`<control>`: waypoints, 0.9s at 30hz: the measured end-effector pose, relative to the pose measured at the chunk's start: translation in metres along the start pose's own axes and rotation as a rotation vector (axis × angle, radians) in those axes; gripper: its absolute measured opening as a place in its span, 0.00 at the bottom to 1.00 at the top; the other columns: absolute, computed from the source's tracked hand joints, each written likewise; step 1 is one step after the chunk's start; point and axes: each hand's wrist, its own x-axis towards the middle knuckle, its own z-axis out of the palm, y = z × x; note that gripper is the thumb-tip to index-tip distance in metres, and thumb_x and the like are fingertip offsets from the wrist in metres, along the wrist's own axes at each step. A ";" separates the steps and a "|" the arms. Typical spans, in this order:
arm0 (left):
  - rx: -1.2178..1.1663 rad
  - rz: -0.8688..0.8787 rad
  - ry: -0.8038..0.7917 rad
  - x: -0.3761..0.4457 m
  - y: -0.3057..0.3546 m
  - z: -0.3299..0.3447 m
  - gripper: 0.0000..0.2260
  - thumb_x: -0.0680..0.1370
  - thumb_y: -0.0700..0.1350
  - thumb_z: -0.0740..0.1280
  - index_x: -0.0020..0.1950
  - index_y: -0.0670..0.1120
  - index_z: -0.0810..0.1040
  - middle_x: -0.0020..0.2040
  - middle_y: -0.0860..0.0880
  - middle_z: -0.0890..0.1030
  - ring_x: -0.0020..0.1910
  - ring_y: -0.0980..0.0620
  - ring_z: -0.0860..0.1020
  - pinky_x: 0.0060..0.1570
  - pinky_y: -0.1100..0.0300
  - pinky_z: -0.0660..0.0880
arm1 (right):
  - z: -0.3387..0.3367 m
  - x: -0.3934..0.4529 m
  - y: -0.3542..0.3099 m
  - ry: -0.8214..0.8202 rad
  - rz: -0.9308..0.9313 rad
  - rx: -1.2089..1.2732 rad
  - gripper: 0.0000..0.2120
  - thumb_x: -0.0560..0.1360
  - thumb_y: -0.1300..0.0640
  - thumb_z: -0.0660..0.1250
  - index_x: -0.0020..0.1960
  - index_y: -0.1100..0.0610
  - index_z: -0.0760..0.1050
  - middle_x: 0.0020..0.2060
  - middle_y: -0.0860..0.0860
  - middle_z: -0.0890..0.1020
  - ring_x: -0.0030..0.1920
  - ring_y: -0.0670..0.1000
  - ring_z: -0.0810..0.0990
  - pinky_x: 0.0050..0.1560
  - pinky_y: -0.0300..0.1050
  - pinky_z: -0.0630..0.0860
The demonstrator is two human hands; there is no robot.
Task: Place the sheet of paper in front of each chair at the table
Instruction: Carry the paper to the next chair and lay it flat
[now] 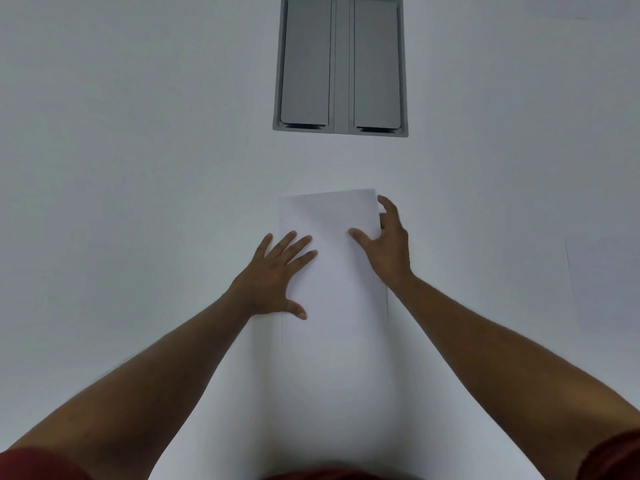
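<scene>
Paper (332, 265) pinned flat under left hand (273, 275), fingers spread wide; right hand (384, 244) pinching its right edge (likely squaring it). Beyond both grips, bare surface (138, 168) and grey cable hatch (341, 64).

Two bare forearms run from dark red short sleeves to the left hand (273, 277) and the right hand (384, 244). The left sleeve (38, 464) and right sleeve (613, 455) flank a strip of the same red cloth.
</scene>
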 end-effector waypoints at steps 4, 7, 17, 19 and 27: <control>-0.009 0.000 0.019 -0.001 0.001 0.000 0.60 0.65 0.85 0.63 0.88 0.50 0.57 0.89 0.48 0.53 0.88 0.42 0.50 0.83 0.30 0.50 | -0.004 -0.021 0.005 0.001 0.259 0.226 0.30 0.68 0.53 0.85 0.67 0.54 0.80 0.53 0.49 0.89 0.52 0.49 0.88 0.60 0.51 0.85; -0.022 -0.009 -0.024 -0.001 0.001 -0.001 0.61 0.65 0.84 0.63 0.88 0.50 0.56 0.89 0.48 0.50 0.88 0.42 0.47 0.84 0.31 0.48 | -0.006 -0.046 0.017 -0.079 0.295 0.145 0.16 0.72 0.54 0.83 0.58 0.56 0.87 0.50 0.49 0.90 0.51 0.51 0.89 0.57 0.53 0.86; -0.753 -0.701 0.472 -0.003 0.041 -0.063 0.39 0.79 0.63 0.74 0.84 0.49 0.66 0.85 0.51 0.66 0.82 0.53 0.66 0.79 0.53 0.65 | -0.035 -0.066 -0.015 -0.123 0.271 0.347 0.07 0.75 0.58 0.80 0.51 0.50 0.87 0.44 0.43 0.90 0.43 0.44 0.89 0.45 0.41 0.84; -0.981 -0.834 0.540 -0.002 0.044 -0.085 0.37 0.79 0.59 0.77 0.83 0.48 0.69 0.80 0.50 0.73 0.75 0.52 0.74 0.76 0.52 0.71 | -0.043 -0.070 -0.026 -0.167 0.259 0.380 0.08 0.75 0.58 0.80 0.54 0.52 0.87 0.46 0.46 0.91 0.45 0.48 0.90 0.47 0.44 0.85; -1.414 -0.854 0.662 -0.056 0.043 -0.143 0.13 0.76 0.54 0.81 0.37 0.49 0.86 0.43 0.47 0.86 0.45 0.47 0.78 0.50 0.49 0.74 | -0.064 -0.112 -0.077 -0.377 0.114 0.433 0.10 0.76 0.57 0.79 0.57 0.53 0.88 0.51 0.50 0.91 0.51 0.54 0.90 0.57 0.52 0.85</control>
